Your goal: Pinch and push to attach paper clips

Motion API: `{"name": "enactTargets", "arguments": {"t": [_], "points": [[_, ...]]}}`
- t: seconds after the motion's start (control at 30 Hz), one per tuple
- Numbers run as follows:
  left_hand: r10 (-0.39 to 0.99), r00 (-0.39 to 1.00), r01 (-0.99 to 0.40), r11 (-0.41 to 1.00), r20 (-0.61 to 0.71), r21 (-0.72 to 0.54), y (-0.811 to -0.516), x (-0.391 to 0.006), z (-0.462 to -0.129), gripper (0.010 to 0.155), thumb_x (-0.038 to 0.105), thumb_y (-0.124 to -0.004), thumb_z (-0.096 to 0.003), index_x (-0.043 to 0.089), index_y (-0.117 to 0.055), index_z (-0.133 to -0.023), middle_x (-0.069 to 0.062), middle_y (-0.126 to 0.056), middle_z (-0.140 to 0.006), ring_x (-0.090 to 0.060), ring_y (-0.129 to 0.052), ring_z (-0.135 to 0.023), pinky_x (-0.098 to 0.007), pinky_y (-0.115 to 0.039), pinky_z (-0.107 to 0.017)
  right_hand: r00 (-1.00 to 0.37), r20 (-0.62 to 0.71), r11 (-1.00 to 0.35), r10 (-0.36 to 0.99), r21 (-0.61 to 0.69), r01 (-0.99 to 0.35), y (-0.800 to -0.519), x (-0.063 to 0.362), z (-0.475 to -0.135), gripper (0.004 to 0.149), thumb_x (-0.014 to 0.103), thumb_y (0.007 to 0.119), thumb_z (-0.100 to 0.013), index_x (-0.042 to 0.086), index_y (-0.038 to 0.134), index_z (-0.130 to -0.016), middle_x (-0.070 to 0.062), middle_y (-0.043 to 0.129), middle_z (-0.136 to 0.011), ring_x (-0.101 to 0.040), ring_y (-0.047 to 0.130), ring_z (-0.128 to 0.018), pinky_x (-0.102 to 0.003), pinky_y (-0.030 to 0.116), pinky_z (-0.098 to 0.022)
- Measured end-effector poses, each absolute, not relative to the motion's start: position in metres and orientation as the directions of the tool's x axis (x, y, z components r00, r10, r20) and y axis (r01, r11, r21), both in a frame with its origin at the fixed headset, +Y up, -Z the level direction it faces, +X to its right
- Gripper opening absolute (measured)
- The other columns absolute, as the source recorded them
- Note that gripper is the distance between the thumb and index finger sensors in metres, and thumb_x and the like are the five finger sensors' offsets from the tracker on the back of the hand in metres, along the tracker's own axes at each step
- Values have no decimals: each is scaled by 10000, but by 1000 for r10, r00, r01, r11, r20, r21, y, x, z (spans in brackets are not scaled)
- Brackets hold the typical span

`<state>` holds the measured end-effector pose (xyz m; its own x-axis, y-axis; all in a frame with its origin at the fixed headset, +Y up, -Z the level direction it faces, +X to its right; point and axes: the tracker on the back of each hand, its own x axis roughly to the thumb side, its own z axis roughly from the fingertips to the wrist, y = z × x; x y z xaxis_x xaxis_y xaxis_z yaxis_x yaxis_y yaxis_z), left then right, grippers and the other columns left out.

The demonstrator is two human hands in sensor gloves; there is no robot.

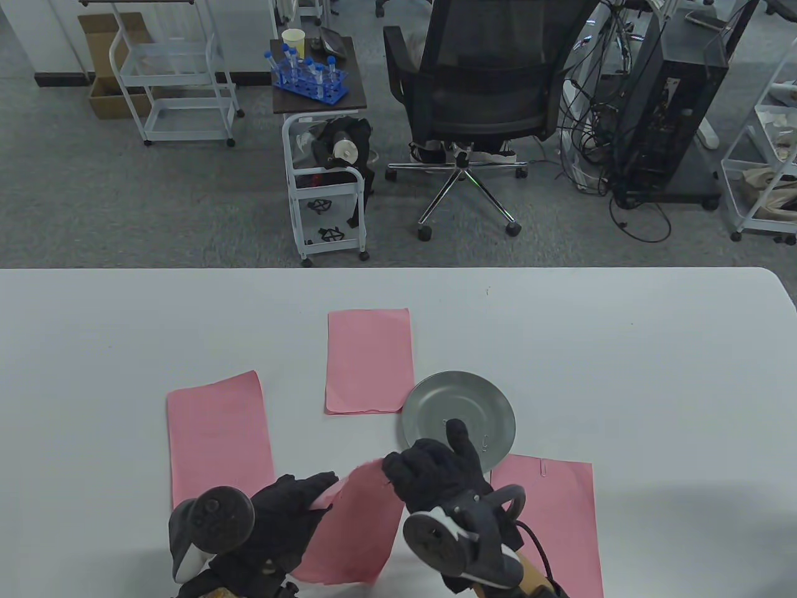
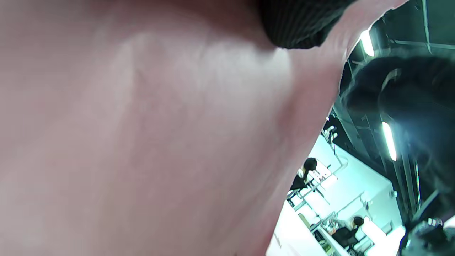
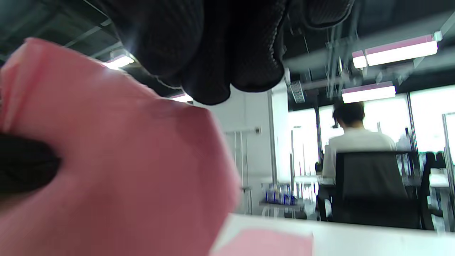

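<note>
Pretty even, soft overhead light in the table view, sharp enough throughout, with faint grey shadows on the table (image 1: 560, 324) near the bottom edge and slight bowing of its far edge. Left wrist view mostly swamped by out-of-focus pink paper (image 2: 142, 142), plus a teal colour cast and flare off the ceiling strip lights (image 2: 389, 140). Right wrist view soft all over, probably motion blur; bright windows (image 3: 423, 124) blown out.

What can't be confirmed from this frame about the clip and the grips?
- Paper clip at the held pink paper sheet: none visible; table view, covered by the right hand.
- Left hand grip: left wrist view filled by blurred paper.
- Clips on the round grey metal plate: too small to count.
</note>
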<state>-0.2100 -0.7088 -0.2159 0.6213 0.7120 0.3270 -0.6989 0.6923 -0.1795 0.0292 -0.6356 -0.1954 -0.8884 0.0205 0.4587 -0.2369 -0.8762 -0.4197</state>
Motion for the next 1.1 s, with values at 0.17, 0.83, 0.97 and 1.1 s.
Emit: {"name": "enactTargets", "arguments": {"t": [0.17, 0.83, 0.97, 1.1], "points": [[594, 688, -608, 786, 417, -115, -699, -197, -205, 423, 385, -791, -482, 269, -836, -886, 7, -1005, -687, -233, -995, -681, -574, -625, -724, -916, 356, -805, -183, -589, -68, -637, 20, -186, 394, 320, 817, -383, 292, 779, -774, 68, 895, -755, -238, 833, -798, -610, 438, -777], [477, 759, -501, 862, 442, -69, -697, -188, -200, 420, 383, -787, -482, 238, -849, -871, 15, -1020, -613, -214, -1018, -603, -555, -666, -702, -894, 380, -803, -235, -594, -41, -642, 9, -180, 391, 306, 860, -367, 271, 821, -755, 50, 930, -733, -253, 857, -778, -618, 448, -771], [545, 726, -551, 826, 419, -119, -700, -191, -201, 420, 384, -787, -481, 226, -854, -864, 18, -1024, -600, -207, -1024, -591, -552, -674, -699, -888, 417, -832, -194, -549, -76, -646, 8, -181, 393, 316, 868, -355, 262, 835, -744, 52, 952, -708, -244, 883, -756, -613, 475, -760], [586, 699, -576, 801, 410, -164, -703, -194, -205, 422, 389, -789, -477, 230, -857, -862, 24, -1028, -597, -200, -1027, -593, -555, -673, -701, -884, 448, -852, -131, -507, -131, -650, 10, -181, 432, 333, 860, -354, 244, 813, -773, 55, 950, -713, -244, 880, -763, -613, 473, -757]]}}
